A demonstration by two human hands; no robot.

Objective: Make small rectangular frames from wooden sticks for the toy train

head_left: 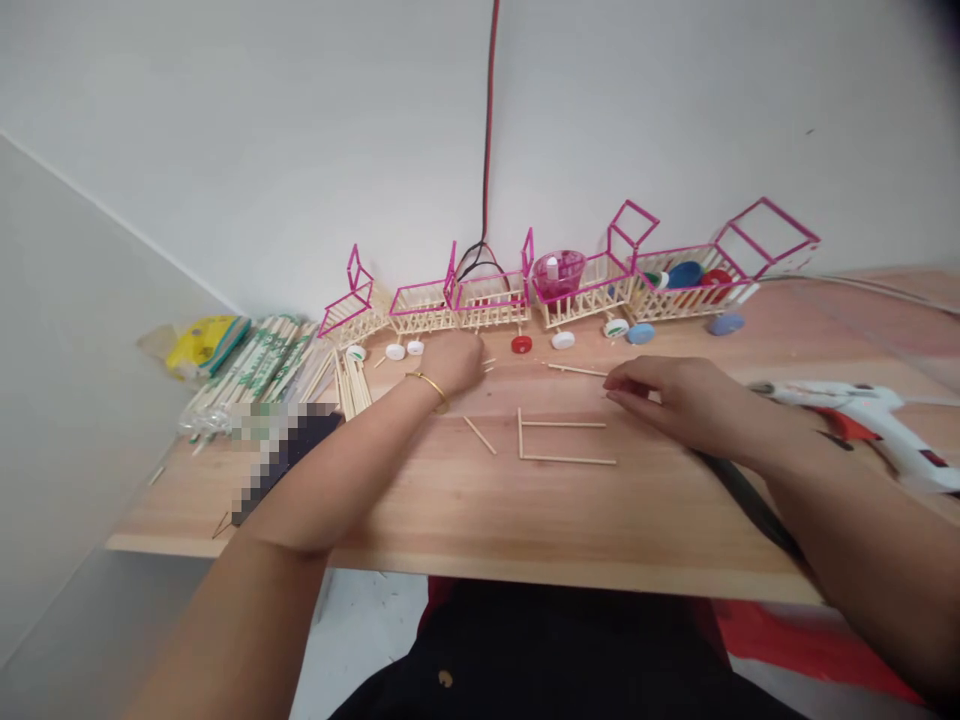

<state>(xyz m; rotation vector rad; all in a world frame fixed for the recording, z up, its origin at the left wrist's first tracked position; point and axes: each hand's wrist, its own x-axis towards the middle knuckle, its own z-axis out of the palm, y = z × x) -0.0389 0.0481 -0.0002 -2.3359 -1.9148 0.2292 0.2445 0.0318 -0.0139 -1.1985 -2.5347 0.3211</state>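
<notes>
My left hand (452, 362) reaches forward over the wooden table (465, 510), fingers curled near loose sticks just in front of the pink-edged stick carts (491, 300); whether it holds one is hidden. My right hand (671, 395) rests on the table with fingertips pinched together beside a thin stick (576, 369). Between the hands lies a three-sided frame of sticks (562, 440), and a single loose stick (479, 435) lies to its left.
A white glue gun (874, 425) lies at the right. Packs of chopsticks (262, 375) and a yellow packet (201, 340) sit at the left. Bottle caps (641, 333) serve as cart wheels. A red-black cable (490, 130) hangs down the wall.
</notes>
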